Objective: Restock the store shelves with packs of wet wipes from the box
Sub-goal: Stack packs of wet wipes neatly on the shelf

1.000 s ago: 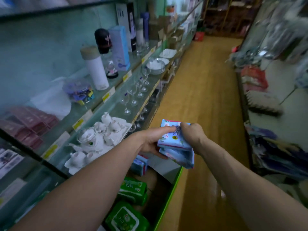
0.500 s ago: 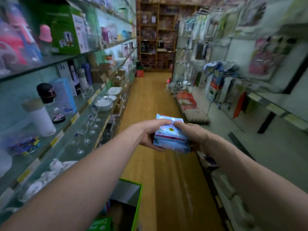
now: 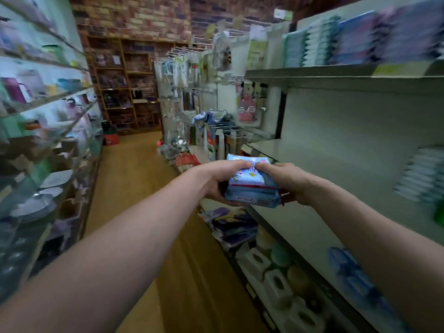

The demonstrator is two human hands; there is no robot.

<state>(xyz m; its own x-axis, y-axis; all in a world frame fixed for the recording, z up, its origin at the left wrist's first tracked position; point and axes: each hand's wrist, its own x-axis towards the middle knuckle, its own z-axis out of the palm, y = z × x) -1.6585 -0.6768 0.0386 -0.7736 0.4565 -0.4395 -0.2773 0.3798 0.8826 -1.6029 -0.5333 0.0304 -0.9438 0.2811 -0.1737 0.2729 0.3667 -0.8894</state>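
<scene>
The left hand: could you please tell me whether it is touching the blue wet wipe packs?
Touching. The head view shows the left hand gripping the blue wet wipe packs, thumb on top, fingers underneath.

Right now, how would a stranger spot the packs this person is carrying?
Find the pale metal shelving on the right of the aisle. In front of it, a small stack of blue packs is gripped between the left hand and the right hand. Unlike the shelved packs, it is held in the air and has a cartoon-printed top.
</scene>
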